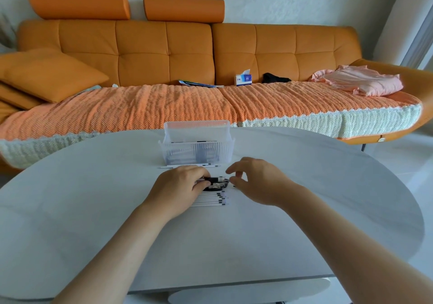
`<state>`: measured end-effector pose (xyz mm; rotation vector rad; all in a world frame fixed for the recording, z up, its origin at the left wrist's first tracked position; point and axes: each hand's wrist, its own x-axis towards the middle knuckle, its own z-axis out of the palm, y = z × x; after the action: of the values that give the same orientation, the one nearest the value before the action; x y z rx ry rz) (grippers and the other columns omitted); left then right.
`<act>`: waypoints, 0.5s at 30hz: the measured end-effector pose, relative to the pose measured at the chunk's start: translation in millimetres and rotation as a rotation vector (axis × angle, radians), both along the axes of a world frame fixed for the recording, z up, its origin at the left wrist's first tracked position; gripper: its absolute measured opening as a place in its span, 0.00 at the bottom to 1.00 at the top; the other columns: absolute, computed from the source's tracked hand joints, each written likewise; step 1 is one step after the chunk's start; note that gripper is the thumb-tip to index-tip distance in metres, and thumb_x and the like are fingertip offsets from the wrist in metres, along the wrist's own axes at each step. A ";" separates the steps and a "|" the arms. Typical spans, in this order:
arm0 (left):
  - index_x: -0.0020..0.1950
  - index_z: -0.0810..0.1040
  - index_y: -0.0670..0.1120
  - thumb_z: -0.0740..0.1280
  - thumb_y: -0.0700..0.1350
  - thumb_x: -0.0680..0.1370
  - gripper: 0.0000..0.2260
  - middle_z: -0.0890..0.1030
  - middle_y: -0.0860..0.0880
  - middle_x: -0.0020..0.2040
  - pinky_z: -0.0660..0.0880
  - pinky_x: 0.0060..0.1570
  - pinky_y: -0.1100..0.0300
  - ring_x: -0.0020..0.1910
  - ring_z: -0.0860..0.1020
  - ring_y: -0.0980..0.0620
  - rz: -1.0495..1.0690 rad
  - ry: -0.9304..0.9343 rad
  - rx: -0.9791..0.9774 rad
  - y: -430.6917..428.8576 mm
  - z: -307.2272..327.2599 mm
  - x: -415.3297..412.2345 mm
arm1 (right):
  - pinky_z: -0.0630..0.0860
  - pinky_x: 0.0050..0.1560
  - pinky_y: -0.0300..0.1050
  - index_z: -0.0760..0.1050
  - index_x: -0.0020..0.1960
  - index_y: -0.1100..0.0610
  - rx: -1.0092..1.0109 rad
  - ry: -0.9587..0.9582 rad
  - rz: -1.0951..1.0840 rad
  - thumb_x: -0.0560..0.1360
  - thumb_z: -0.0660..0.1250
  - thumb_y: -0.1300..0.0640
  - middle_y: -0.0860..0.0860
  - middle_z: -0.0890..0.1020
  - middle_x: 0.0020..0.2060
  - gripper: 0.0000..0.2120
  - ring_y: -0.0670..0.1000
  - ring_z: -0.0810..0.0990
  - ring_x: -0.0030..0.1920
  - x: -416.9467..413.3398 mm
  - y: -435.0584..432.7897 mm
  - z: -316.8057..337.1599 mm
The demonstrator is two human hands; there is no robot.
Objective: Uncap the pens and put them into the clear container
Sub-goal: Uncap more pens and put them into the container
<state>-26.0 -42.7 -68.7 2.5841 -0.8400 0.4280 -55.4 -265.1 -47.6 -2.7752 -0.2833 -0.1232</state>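
Note:
A clear ribbed container (pixel 196 149) stands open on the white table (pixel 93 198), its lid up behind it, with dark pens showing inside. In front of it lies a single white pen (pixel 192 165). Nearer me, several white pens (pixel 210 199) lie side by side in a row. My left hand (pixel 180 187) grips a pen with a black cap (pixel 214 180) just above that row. My right hand (pixel 254 180) is beside the cap end, thumb and forefinger nearly together at the pen's tip; whether they touch it is unclear.
An orange sofa (pixel 164 52) with a woven cover runs behind the table. On it lie a tissue box (pixel 243 78), a pink cloth (pixel 360 81), papers and cushions. The table's curved edge (pixel 351 153) falls away at the right toward a white floor.

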 end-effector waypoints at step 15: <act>0.48 0.80 0.57 0.67 0.52 0.77 0.03 0.81 0.59 0.43 0.72 0.38 0.60 0.43 0.78 0.58 0.021 -0.012 -0.037 9.8 1.3 -2.5 | 0.76 0.46 0.51 0.83 0.51 0.50 -0.118 -0.085 0.094 0.81 0.62 0.50 0.47 0.80 0.48 0.11 0.52 0.78 0.48 -0.7 30.2 3.6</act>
<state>-28.4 -32.9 -67.4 2.5611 -0.8021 0.4619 -56.1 -235.0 -44.1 -2.8716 -0.4555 -0.2084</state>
